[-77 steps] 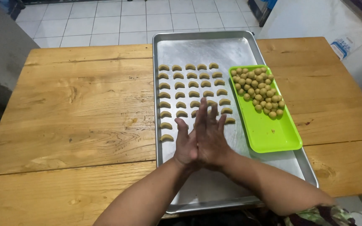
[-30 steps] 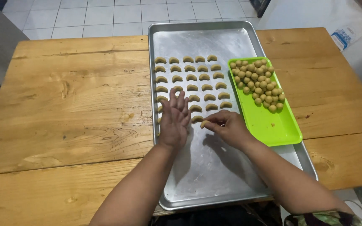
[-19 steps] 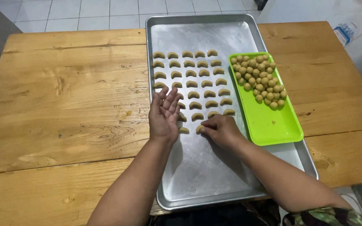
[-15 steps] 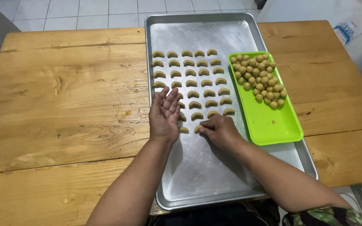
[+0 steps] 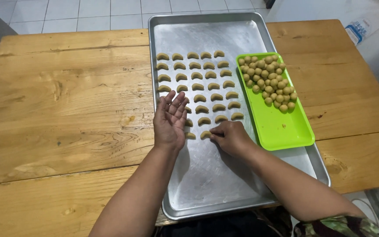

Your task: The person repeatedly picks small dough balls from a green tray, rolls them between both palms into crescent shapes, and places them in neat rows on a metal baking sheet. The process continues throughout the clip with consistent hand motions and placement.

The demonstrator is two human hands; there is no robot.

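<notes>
Crescent dough piece [image 5: 205, 134] lies on the baking tray, at the near end of the rows, just in front of the right hand [image 5: 230, 137]. Right fingertips are pinched down on its right end, fingers curled and closed onto it, knuckles up. Piece is tan, curved like a small half-moon, matte, same shape as the others. Another crescent [image 5: 191, 135] sits just to its left, beside the left hand [image 5: 170, 119].

Left hand is palm up, fingers spread flat and loose, holding nothing; it rests over the left columns of the rows and hides several pieces there.

Rows of shaped crescents [image 5: 205, 77] run away from the person in neat columns across the middle of the metal baking tray [image 5: 207, 184], all apart from each other, none touching. Tray is silver, rectangular, rimmed, bare and scuffed in its near half.

On the tray's right side sits a bright green plastic tray [image 5: 286, 129], its far half piled with small round dough balls [image 5: 269, 82], its near half bare. The right forearm [image 5: 294, 184] crosses the near right corner of the baking tray.

All of it rests on a wooden slat table [image 5: 66, 109]. White floor tiles [image 5: 88, 8] show beyond the far edge.
</notes>
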